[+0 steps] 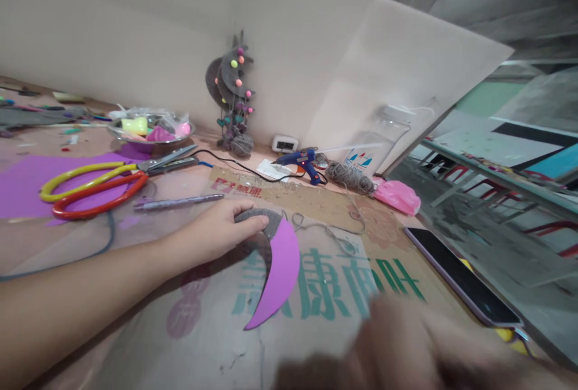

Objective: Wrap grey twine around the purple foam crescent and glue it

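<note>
My left hand (230, 227) is closed on a crescent cutout (284, 269), thumb on top near its upper end. The held end is wound with grey yarn, while the rest shows flat purple down to a pointed tip. From the wound part a loose strand of grey yarn (356, 221) trails right over the cardboard (383, 221). At the lower right, my right hand (397, 342) is smeared by motion close to the camera, apart from the crescent. Whether its fingers hold anything is hidden by the blur.
Scissors (99, 185) and a pen (180, 202) lie left, by a purple sheet (22, 179) and a metal bowl (151, 143). Behind are a blue glue gun (302, 164), a yarn bundle (350, 177), a plastic jar (383, 131) and a decorated crescent piece (232, 83). A phone (460, 275) lies right.
</note>
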`<state>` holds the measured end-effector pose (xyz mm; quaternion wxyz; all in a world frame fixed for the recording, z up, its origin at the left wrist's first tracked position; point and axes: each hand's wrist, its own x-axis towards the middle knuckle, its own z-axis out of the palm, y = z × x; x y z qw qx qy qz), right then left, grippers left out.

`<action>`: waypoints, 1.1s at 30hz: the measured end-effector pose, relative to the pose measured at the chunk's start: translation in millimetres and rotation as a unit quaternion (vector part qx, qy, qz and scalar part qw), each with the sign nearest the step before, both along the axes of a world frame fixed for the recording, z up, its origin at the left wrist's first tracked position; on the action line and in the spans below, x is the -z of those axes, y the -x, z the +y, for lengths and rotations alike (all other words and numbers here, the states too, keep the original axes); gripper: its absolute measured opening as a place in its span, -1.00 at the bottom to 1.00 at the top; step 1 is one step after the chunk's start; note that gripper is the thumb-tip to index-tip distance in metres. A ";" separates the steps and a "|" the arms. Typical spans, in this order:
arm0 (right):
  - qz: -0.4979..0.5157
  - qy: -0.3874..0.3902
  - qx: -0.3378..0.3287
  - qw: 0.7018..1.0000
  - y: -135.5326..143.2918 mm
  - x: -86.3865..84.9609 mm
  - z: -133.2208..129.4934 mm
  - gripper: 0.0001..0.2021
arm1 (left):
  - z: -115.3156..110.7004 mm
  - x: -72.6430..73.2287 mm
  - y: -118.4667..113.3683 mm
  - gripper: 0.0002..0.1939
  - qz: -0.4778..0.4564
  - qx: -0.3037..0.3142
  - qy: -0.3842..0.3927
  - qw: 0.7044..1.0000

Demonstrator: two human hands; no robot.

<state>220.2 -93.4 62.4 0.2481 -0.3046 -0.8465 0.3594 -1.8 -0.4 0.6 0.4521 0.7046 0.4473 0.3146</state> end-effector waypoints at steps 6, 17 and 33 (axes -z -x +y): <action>-0.063 -0.165 0.098 0.979 3.4 25.7 58.3 -0.71 | -1.1 -4.2 0.8 -0.75 0.020 0.002 -0.007 1.000; -0.125 -0.313 0.086 0.938 -1.6 54.5 74.1 -0.82 | 0.4 -0.5 0.1 -0.81 -0.013 0.006 0.006 1.000; -0.154 -0.334 0.095 0.925 2.1 56.2 71.5 -0.84 | -0.2 -3.8 0.8 -0.80 0.036 0.007 -0.019 0.999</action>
